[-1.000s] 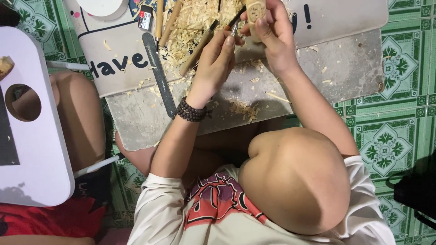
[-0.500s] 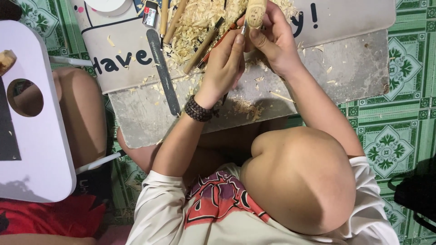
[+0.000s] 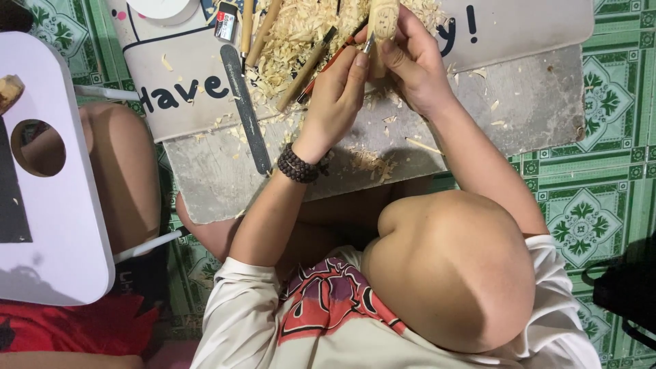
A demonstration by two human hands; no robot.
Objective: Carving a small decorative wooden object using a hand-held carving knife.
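Bright, even light; soft shadows; sharp focus.

At the top middle of the frame both hands meet over the board (image 3: 533,109): the right hand (image 3: 417,65) holds a wooden figure (image 3: 383,20), the left hand (image 3: 338,102) just left of it. Shavings (image 3: 301,34) lie on the board behind them. A file (image 3: 246,109) lies further left; a small table (image 3: 61,205) fills the left edge.

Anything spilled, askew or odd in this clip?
Only wood shavings, heaped behind the hands and scattered over the grey board. The left hand and right hand hold a small wooden carving.
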